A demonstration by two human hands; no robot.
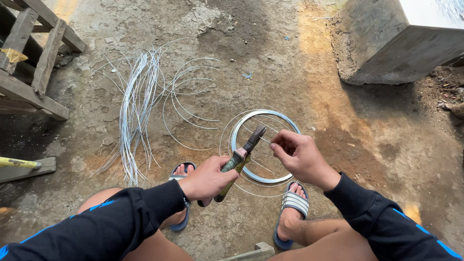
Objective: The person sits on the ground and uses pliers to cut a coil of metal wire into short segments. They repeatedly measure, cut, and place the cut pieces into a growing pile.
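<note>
My left hand (pixel 208 179) grips a pair of pliers (pixel 241 157) with green handles, jaws pointing up and to the right. The jaws meet a thin strand of wire that my right hand (pixel 300 157) pinches between thumb and fingers. Below both hands a coil of silvery wire (pixel 240 128) lies on the dirt ground between my sandalled feet. A bundle of cut wire lengths (pixel 137 106) lies to the left, some straight, some curved.
A wooden frame (pixel 34 58) stands at the far left with a yellow-handled tool (pixel 17 163) below it. A large concrete block (pixel 396 43) sits at the upper right. A wood scrap (pixel 251 252) lies at the bottom edge.
</note>
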